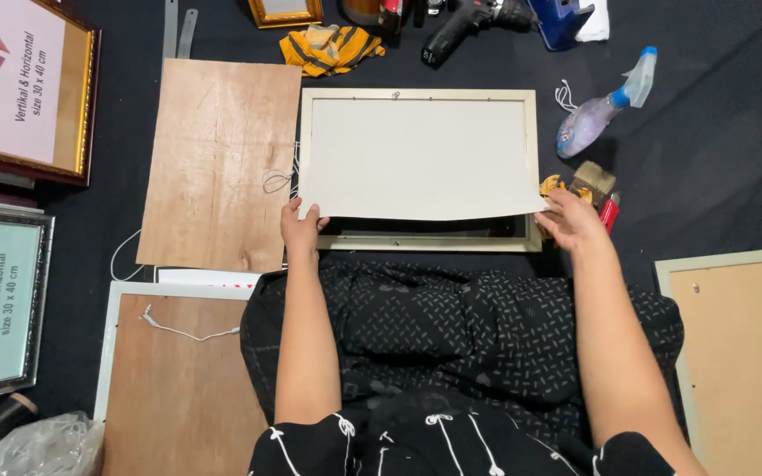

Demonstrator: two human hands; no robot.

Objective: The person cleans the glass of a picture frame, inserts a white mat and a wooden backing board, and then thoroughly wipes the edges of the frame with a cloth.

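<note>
on the dark floor, left hand (300,227) and right hand (572,220) each pinch a white sheet (416,159) half-laid in the pale frame (531,167), its near edge not yet seated.

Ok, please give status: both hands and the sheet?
Left hand and right hand each grip a near corner of the white sheet. Sheet partly lifted over pale frame. Paintbrush beside right hand.

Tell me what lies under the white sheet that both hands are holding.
Under the white sheet lies a pale picture frame face down; its rim shows all round, with a dark gap at the lifted near edge. The sheet covers the rest inside. Left hand and right hand grip its corners.
</note>
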